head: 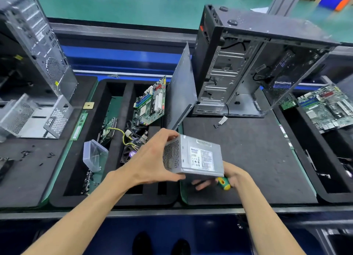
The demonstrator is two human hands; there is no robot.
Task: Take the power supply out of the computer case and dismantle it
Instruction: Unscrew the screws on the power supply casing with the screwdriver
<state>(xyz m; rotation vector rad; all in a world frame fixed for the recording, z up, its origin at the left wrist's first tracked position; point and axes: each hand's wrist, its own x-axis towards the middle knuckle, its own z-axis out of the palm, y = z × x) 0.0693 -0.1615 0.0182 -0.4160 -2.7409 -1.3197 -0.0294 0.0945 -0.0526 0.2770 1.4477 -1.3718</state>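
The grey metal power supply (196, 156) with a white label and a perforated end is held up above the black foam mat (257, 155). My left hand (150, 159) grips its perforated left end, thumb below and fingers over the top. My right hand (227, 176) is under its right end, holding a green and yellow screwdriver (223, 183) while its fingers support the box from below. The open black computer case (248, 67) stands upright behind, its inside bare metal with loose cables. Its grey side panel (181, 90) leans against its left side.
A black foam tray (107, 199) on the left holds a motherboard (150, 102), cables, a clear plastic box (94, 155) and screws. Another case (34, 38) and metal brackets stand far left. A second motherboard (326, 107) lies in a tray at right.
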